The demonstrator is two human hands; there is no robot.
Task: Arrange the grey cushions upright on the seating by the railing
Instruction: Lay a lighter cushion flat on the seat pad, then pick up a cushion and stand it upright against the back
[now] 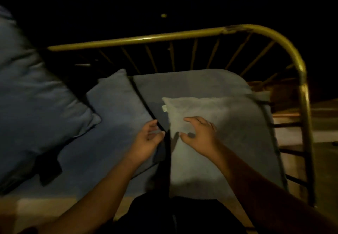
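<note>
Two hands work near the rail point(164, 37): right hand point(199, 135) spread on the pale cushion point(219, 142), left hand point(148, 140) loosely curled, empty. Stood upright one-handed, it may flop back down.

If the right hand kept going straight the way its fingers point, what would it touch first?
Probably the pale grey cushion lying flat beneath it: the right hand hovers open above it, fingers aimed up and left. Depth is unclear; it may already touch.
</note>
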